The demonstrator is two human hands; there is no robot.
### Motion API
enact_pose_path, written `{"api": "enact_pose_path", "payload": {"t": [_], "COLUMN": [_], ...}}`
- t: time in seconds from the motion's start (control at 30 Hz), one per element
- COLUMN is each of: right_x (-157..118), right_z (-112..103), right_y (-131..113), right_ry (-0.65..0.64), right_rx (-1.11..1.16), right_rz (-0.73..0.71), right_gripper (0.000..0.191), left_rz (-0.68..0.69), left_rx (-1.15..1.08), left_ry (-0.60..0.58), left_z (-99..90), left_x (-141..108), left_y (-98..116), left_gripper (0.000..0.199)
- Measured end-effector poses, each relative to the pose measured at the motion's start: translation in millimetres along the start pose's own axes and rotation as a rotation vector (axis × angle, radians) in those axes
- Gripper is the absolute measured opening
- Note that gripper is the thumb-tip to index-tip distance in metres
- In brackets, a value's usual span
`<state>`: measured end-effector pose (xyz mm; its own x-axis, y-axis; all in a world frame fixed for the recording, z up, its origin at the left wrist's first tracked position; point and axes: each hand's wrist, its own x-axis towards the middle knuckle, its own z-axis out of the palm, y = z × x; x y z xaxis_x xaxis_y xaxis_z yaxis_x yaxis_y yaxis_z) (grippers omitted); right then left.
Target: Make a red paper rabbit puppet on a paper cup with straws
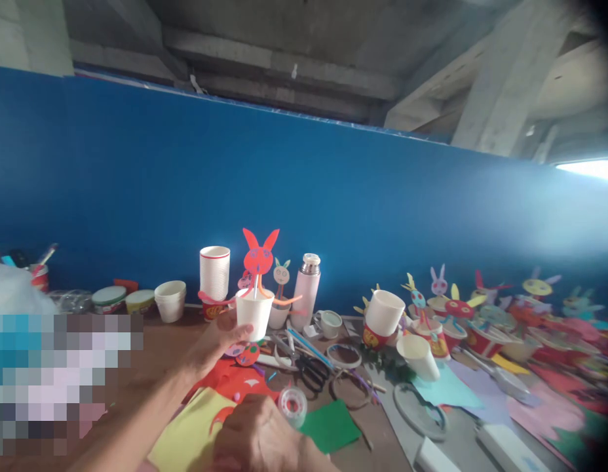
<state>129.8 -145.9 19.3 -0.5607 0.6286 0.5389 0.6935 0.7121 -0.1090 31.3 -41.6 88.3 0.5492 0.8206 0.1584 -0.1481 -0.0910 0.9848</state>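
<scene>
My left hand (224, 333) is closed around a white paper cup (255, 316), held upright above the table. From the cup rises a red paper rabbit (258, 259) with long ears, a drawn face and thin arms spread sideways. Low in front, my right hand (257, 429) rests over the yellow paper (186, 432), back upward and fingers curled. Anything in its grip is hidden. Beside it lie a curved red paper scrap (220, 417), a roll of clear tape (293, 406) and a green paper sheet (332, 425). Red paper (225, 380) spreads beneath the cup.
Behind stand a stack of paper cups (214, 272), a pink thermos (306, 292) and a teacup (329, 323). Black-handled scissors (314, 373) lie mid-table. Several paper-cup animals (481, 314) crowd the right side. A blurred-out person (53, 380) is at the left.
</scene>
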Motion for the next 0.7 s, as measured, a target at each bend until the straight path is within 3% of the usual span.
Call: {"api": "enact_pose_path", "payload": {"t": [0.07,0.17,0.27,0.33,0.4,0.53,0.6,0.7], "right_x": [-1.3,-10.6,-25.8,-34.5,-38.7,-35.6,-34.1,-37.7], "right_z": [-4.6,-36.0,-73.7,-86.7,-85.7,-64.0,-60.5,-75.1], "right_y": [7.2,32.0,55.5,62.3,61.6,51.8,50.5,56.0], "right_ry": [0.009,0.026,-0.077,-0.177,-0.248,-0.3,-0.334,-0.345], "right_rx": [-0.021,0.023,0.138,0.156,0.159,0.052,0.005,0.022], "right_rz": [0.032,0.268,0.482,0.558,0.563,0.551,0.566,0.618], "right_gripper": [0.028,0.015,0.013,0.028,0.041,0.057,0.057,0.049], "left_rz": [-0.021,-0.005,-0.027,-0.033,-0.036,-0.013,0.011,0.038], "left_rx": [-0.038,-0.092,-0.13,-0.137,-0.109,-0.118,-0.176,-0.206], "left_ry": [0.085,0.179,0.258,0.249,0.201,0.157,0.184,0.203], "left_z": [-2.1,-5.4,-8.9,-10.6,-11.3,-8.2,-5.4,-2.0], "left_x": [-9.4,-20.5,-27.5,-30.8,-33.3,-34.0,-31.7,-28.3], "left_y": [-17.5,-36.8,-43.5,-43.9,-44.9,-56.4,-64.7,-71.3], "left_gripper": [0.054,0.051,0.049,0.048,0.043,0.04,0.044,0.048]}}
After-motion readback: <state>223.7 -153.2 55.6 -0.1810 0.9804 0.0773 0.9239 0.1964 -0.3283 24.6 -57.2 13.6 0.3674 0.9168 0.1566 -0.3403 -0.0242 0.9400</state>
